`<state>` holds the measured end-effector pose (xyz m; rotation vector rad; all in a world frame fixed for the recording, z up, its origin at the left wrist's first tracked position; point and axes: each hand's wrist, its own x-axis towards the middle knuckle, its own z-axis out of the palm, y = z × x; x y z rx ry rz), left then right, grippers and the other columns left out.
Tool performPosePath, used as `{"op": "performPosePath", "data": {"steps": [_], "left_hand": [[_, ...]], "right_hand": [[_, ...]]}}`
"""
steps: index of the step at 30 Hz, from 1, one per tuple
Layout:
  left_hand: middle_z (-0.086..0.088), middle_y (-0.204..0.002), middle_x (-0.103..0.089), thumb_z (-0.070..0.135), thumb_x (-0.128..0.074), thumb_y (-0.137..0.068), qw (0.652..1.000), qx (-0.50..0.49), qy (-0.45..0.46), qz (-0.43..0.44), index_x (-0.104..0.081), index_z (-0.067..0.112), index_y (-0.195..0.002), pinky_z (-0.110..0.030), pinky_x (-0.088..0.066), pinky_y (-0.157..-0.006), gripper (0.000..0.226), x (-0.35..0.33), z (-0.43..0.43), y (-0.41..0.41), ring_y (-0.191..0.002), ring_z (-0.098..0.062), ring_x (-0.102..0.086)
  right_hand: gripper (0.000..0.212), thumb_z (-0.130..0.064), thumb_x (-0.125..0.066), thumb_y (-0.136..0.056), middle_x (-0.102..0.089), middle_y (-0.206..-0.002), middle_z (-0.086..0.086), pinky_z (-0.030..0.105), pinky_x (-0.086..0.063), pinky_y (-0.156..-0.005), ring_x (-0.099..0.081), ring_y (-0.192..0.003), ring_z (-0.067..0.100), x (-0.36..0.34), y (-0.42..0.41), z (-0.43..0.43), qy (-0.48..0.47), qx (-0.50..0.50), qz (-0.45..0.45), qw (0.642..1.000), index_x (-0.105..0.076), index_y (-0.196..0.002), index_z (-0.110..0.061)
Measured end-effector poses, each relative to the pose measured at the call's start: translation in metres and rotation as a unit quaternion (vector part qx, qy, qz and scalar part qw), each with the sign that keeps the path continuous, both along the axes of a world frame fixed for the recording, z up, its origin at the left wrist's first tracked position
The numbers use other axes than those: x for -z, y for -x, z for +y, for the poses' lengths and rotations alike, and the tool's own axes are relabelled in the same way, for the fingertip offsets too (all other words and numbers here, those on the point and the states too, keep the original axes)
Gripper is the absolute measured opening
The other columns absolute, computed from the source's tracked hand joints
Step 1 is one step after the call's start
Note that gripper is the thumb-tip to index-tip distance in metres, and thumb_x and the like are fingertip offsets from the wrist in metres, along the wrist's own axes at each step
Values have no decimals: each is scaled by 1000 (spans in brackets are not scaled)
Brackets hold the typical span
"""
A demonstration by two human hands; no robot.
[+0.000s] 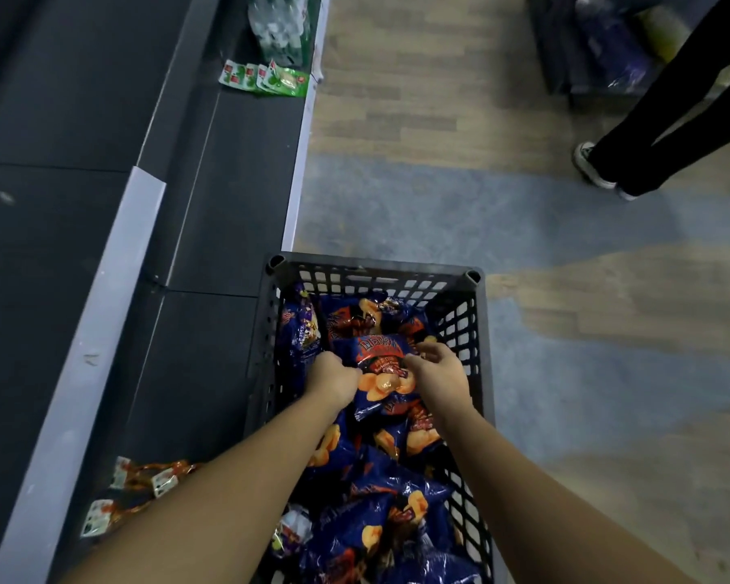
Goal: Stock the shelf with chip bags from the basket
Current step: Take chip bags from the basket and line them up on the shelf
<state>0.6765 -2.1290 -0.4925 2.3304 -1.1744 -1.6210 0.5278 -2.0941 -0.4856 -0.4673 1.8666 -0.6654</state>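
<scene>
Chip bags (378, 368): glossy blue, orange print

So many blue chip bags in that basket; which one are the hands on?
The face-up bag atop the pile, toward the far wall of the basket: the left hand and right hand grip its two sides.

A dark slatted basket (376, 265) stood just beside the low, dark shelf (237, 196), heaped with glossy blue chip bags (355, 537) printed in orange. The top bag (382, 364) lay face up toward its far end.
</scene>
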Motion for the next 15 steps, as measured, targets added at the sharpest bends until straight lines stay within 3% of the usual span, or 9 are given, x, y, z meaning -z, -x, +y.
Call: {"op": "performPosePath", "data": {"steps": [3, 5, 7, 10, 13, 15], "left_hand": [[-14, -133, -57, 7, -64, -91, 999, -32, 2, 17, -49, 6, -138, -37, -47, -99, 50, -13, 0, -6, -119, -30, -56], [-14, -132, -58, 3, -64, -89, 997, -61, 15, 43, -50, 8, -139, -36, -49, -94, 53, -27, 0, -9, -117, -29, -57], [-14, -128, -60, -1, -63, -87, 993, -79, 31, 77, -49, 9, -139, -34, -53, -84, 55, -43, 2, -10, -110, -27, -59], [-14, -125, -60, -3, -59, -89, 988, -86, 65, 108, -50, 11, -137, -20, -42, -64, 51, -81, 7, -10, -101, -21, -59], [-12, -122, -58, -4, -59, -89, 979, -109, 116, 127, -54, 13, -135, -20, -39, -65, 49, -120, 12, -16, -97, -17, -54], [-12, -121, -58, -1, -61, -88, 971, -129, 149, 136, -58, 14, -131, -23, -43, -69, 46, -150, 18, -21, -100, -19, -55]], "right_hand": [[42, -22, -68, -93, -63, -119, 4, 35, -50, -84, -60, -94, 14, -10, 3, 0, -5, 18, 14, 1000, -57, -133, -17], [44, -25, -68, -93, -61, -114, 2, 33, -47, -77, -59, -87, 11, -22, 5, 0, -2, 27, 25, 999, -56, -135, -16], [47, -30, -68, -92, -64, -116, 4, 35, -50, -79, -63, -95, 18, -34, 6, -1, -4, 25, 32, 999, -57, -136, -14], [45, -31, -69, -91, -69, -116, 9, 41, -55, -87, -65, -102, 25, -62, 4, -2, -1, 19, 24, 1000, -62, -130, -10], [26, -20, -70, -88, -70, -103, 9, 39, -56, -79, -65, -85, 21, -96, 4, -4, 30, 13, 19, 999, -64, -112, -13], [28, -10, -68, -86, -70, -100, 9, 44, -60, -79, -68, -84, 25, -122, 2, -5, 54, 15, -7, 998, -63, -113, -14]]}}
